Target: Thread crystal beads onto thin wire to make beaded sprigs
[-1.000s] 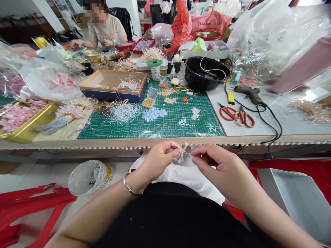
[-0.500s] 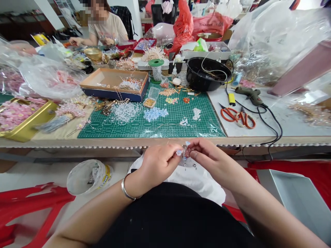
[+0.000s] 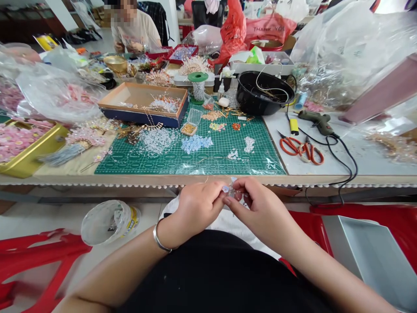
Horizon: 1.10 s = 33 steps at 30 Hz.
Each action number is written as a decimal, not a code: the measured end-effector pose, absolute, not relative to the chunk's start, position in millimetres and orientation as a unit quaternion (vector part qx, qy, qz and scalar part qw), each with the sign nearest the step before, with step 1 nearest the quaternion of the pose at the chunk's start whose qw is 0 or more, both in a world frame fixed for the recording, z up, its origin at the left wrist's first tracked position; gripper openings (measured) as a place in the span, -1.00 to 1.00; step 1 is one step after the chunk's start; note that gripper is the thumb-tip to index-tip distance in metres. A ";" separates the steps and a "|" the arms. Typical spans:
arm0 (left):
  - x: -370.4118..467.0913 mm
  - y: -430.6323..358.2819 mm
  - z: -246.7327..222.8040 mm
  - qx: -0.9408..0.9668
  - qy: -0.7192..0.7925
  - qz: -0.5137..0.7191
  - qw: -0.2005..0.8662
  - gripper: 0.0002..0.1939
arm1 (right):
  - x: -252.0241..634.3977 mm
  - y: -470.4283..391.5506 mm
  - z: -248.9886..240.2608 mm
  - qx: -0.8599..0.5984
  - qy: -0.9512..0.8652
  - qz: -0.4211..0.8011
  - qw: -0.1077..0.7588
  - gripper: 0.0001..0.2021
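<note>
Head view: the bare left hand [image 3: 198,202] pinches a small cluster of translucent pale-blue petals and clear beads [image 3: 226,189], in front of the pale wooden bench [image 3: 146,179] and above white cloth [image 3: 224,221]. The bare right hand [image 3: 260,206] is narrowly curled at its other side; whether it grips cannot be told. A loosened pinch could spill beads off the cloth; a hard twist could tear petals loose.

Pale-blue flower piece [image 3: 225,189] — green mat [image 3: 156,164], white-gridded — plain black basin [image 3: 259,102]
</note>
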<state>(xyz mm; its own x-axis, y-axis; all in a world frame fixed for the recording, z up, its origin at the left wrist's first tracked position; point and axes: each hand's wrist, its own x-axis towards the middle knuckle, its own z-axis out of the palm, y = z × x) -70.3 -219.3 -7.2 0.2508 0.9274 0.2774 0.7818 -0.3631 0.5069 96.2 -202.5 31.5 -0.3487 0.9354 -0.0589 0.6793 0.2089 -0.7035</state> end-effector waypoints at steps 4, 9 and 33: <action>-70.5 -217.8 -10.0 0.789 0.544 0.261 0.112 -0.74 | 97.2 -197.3 30.7 -0.546 -0.746 0.340 0.173 -0.93; -69.8 -215.4 -13.8 0.804 0.527 0.268 0.065 -0.74 | 98.5 -194.1 27.1 -0.537 -0.757 0.333 0.166 -0.94; -62.0 -218.0 -1.5 0.722 0.573 0.307 0.235 -0.74 | 101.9 -194.9 16.9 -0.547 -0.699 0.398 0.231 -0.86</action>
